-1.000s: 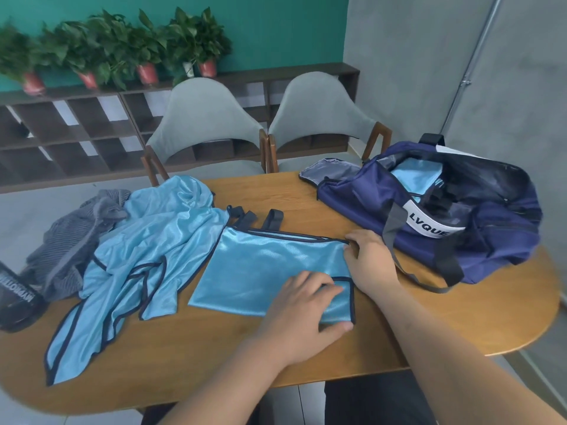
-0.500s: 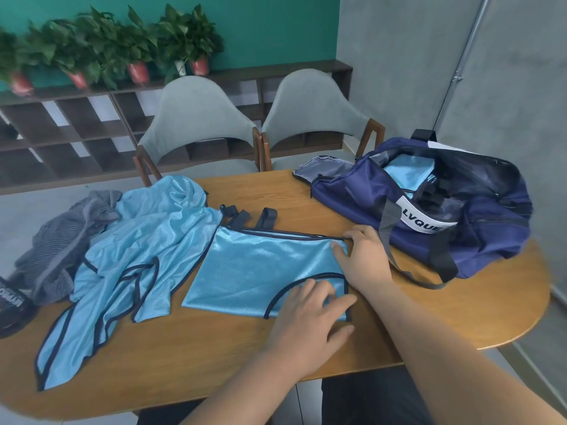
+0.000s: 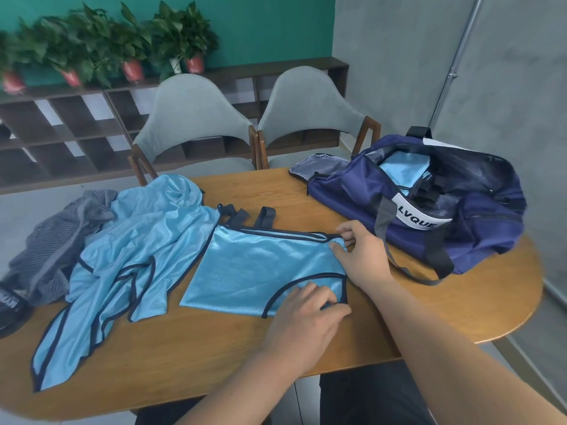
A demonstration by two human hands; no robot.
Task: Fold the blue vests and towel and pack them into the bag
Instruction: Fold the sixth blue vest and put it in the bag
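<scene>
Both hands went from lying on the half-folded vest [image 3: 257, 271] to gripping its right edge; the armhole trim now shows.

Left hand [image 3: 306, 314] pinches the near-right corner and right hand [image 3: 359, 256] pinches the far-right corner. The vest lies flat mid-table [image 3: 460, 302], just left of the bag [image 3: 445, 204]. Done: one folded blue piece [image 3: 405, 170] sits in the open bag. Left: probably another fold here, then the loose vest heap [image 3: 138, 240] and grey towel [image 3: 52, 240], both unfolded. Roughly a third through. Watch the bag strap [image 3: 399, 265] trailing beside the right wrist.
</scene>
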